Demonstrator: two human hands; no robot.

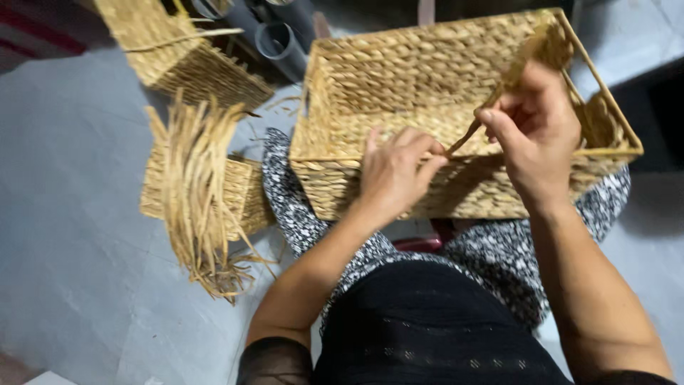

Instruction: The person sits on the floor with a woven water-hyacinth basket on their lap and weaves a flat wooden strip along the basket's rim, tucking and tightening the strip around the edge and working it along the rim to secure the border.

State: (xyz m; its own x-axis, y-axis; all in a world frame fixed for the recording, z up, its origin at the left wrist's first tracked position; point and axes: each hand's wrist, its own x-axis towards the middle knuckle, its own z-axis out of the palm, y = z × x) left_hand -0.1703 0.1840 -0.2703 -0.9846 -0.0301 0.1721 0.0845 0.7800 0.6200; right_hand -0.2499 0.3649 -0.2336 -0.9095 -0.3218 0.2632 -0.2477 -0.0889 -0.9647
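Note:
A large rectangular woven straw basket [427,64] rests on my lap, its open side facing me. My left hand [395,175] presses on the basket's near rim, fingers pinching the end of a straw strand [474,128]. My right hand [534,125] grips the same strand higher up, above the rim toward the right corner. The strand runs up across the basket's inside toward its far right corner.
A bundle of loose straw strands [196,192] lies over a smaller woven basket [242,192] on the grey floor at my left. Another woven basket [178,50] sits at the upper left, with grey pipes [278,39] behind it. My patterned skirt [499,249] covers my knees.

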